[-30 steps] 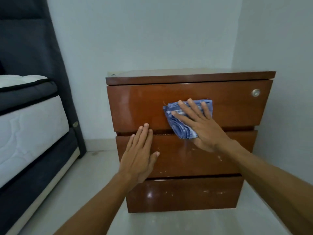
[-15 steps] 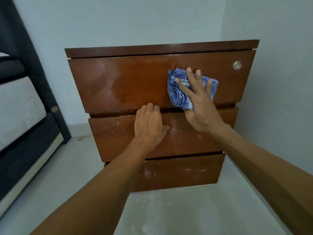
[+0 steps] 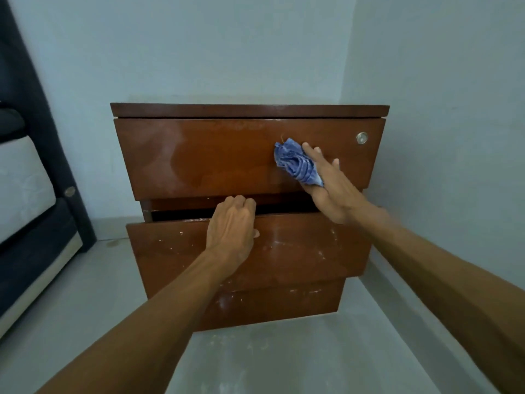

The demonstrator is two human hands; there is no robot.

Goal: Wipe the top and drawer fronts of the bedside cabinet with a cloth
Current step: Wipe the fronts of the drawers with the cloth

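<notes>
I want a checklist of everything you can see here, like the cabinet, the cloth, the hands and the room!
Surface: bedside cabinet, brown, glossy; top drawer front streaked, lower fronts speckled white.
Job's things: blue cloth, crumpled, pressed on the top drawer front; middle drawer pulled open a little, dark gap above it.
Clutter: nothing seen.
Grippers: right hand flat on the cloth; left hand curled over the middle drawer's top edge.
Cables: nothing seen.
Surroundings: round lock on the top drawer, bed at left, pale walls, grey floor.
</notes>
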